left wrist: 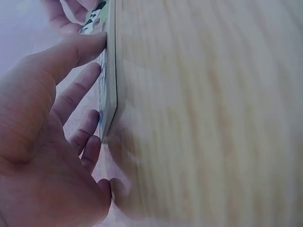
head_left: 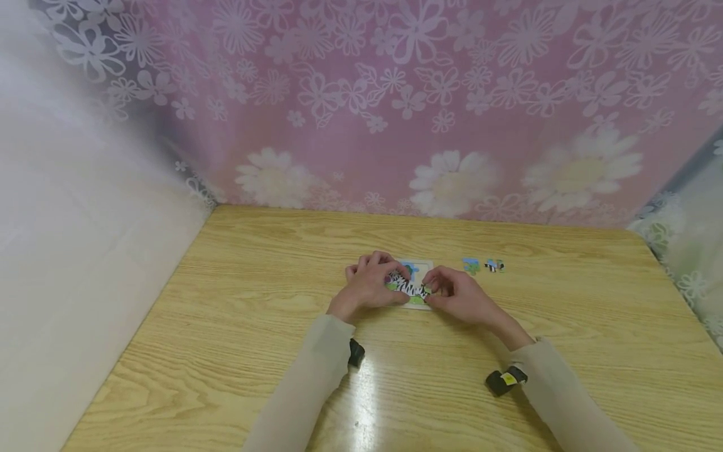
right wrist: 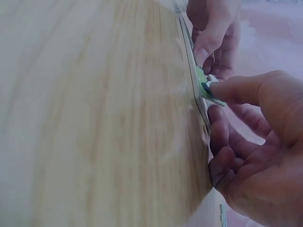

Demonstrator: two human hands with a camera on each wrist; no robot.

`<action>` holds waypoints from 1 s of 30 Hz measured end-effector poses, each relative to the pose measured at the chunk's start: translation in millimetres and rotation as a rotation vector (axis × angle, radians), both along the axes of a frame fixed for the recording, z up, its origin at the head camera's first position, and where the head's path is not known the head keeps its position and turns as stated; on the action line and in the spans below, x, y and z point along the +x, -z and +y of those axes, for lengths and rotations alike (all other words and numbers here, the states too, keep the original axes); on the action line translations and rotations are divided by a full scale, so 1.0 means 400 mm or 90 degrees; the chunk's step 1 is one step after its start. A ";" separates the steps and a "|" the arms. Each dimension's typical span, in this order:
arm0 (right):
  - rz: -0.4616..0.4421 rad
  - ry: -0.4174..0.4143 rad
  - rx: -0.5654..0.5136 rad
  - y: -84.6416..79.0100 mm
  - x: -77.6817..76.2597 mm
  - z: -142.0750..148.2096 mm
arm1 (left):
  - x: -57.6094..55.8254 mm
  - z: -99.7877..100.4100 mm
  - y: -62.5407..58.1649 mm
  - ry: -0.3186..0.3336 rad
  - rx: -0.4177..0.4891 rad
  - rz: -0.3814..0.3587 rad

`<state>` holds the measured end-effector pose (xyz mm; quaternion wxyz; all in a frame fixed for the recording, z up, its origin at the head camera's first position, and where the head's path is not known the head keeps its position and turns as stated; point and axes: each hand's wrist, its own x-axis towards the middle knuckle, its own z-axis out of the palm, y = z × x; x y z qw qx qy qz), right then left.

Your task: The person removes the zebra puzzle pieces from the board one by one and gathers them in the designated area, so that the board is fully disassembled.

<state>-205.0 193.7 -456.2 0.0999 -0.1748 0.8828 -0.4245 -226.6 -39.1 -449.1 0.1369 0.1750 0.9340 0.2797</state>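
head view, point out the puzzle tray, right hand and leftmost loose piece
Puzzle tray [head_left: 422,270], head view: bare pale part
Right hand [head_left: 462,299], head view: back of the hand
Leftmost loose piece [head_left: 471,265], head view: its middle

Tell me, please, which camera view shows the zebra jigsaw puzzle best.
The head view: it shows the zebra jigsaw puzzle from above, though partly covered. The left wrist view shows mainly its pale edge; the right wrist view is also nearly edge-on, showing some green artwork.
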 end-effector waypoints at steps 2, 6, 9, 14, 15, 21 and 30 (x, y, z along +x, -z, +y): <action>-0.002 -0.002 -0.018 0.002 0.000 0.004 | 0.000 -0.001 0.000 0.002 0.001 -0.001; -0.006 -0.002 -0.040 0.006 -0.002 0.014 | 0.000 -0.002 0.000 0.002 -0.001 -0.002; -0.010 0.010 -0.051 0.008 -0.002 0.021 | -0.003 -0.001 0.002 0.002 -0.004 0.001; -0.018 0.037 -0.068 0.000 0.006 0.032 | -0.002 0.000 0.001 0.001 -0.008 0.000; -0.024 0.044 -0.069 -0.003 0.009 0.035 | -0.002 0.000 0.000 0.001 -0.009 0.000; -0.044 0.071 -0.076 -0.017 0.015 0.069 | 0.001 0.002 -0.005 0.001 -0.008 -0.006; 0.020 0.102 -0.092 -0.017 0.017 0.159 | -0.001 0.000 -0.006 -0.003 -0.009 -0.002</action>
